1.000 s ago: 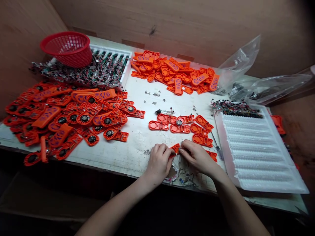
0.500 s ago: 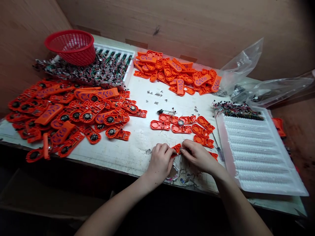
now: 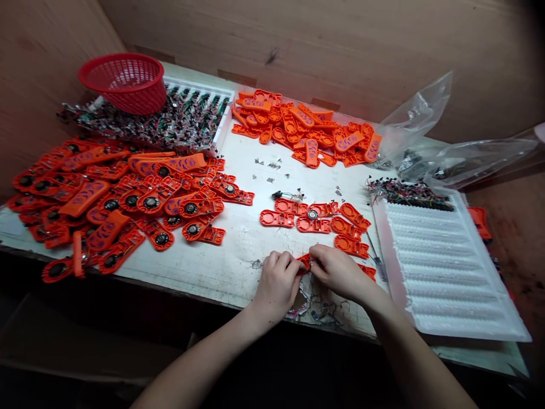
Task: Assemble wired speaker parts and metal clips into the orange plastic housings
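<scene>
Near the table's front edge, my left hand [image 3: 277, 281] is closed on the left part of an orange plastic housing [image 3: 304, 263]. The fingers of my right hand [image 3: 336, 270] pinch at the housing's right end; whether they hold a small part there is hidden. Just beyond my hands lie several open orange housing halves [image 3: 313, 225], one with a round metal disc [image 3: 313, 214] in it. A small wired part [image 3: 286, 195] rests behind them. To the right of my right hand lies a screwdriver [image 3: 378, 263].
At left is a heap of orange housings with round black parts [image 3: 151, 201]. Behind it, a red basket [image 3: 123, 85] sits on wired parts in a white foam tray [image 3: 223, 122]. More orange housings [image 3: 302, 116] lie at the back. Another foam tray [image 3: 451, 267] and plastic bags [image 3: 419, 108] are at right.
My right hand has shifted slightly left, closer to my left hand, over the orange housing. My left hand stays on the housing, and the view has moved a little.
</scene>
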Tool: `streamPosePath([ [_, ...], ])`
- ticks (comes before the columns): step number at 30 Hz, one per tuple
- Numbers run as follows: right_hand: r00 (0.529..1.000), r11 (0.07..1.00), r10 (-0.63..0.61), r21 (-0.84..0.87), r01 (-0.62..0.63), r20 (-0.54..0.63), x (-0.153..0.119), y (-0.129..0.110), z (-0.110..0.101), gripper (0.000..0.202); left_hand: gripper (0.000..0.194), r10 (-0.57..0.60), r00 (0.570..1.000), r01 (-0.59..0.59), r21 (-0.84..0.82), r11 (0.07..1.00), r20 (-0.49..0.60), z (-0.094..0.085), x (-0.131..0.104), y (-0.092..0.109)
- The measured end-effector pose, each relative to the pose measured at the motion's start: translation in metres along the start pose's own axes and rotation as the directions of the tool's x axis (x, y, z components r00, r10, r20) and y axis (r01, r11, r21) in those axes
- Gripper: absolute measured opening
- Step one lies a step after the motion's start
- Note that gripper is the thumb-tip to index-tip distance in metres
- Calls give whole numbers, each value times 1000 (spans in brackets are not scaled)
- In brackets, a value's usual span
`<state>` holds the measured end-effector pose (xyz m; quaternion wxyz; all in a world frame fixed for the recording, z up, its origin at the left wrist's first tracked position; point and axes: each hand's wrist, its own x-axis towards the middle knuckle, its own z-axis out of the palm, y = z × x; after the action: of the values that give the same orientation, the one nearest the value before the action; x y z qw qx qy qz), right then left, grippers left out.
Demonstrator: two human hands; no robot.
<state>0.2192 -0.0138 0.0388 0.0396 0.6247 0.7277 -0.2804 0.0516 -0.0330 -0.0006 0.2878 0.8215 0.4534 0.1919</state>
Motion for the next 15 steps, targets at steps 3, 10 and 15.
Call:
streamPosePath([
  [3, 1000, 999, 9, -53, -8, 13, 0, -2, -1, 16, 12, 0, 1000, 0, 1, 1000, -8, 0, -1, 0],
  [10, 987, 968, 141, -220, -122, 72, 0, -20, 0, 13, 13, 19, 1000, -19, 5, 1000, -4, -1, 1, -1],
  [15, 973, 927, 202, -341, -154, 111, 5, -42, -2, 26, 12, 45, 999, -45, 33, 998, 4, 0, 1, -2],
])
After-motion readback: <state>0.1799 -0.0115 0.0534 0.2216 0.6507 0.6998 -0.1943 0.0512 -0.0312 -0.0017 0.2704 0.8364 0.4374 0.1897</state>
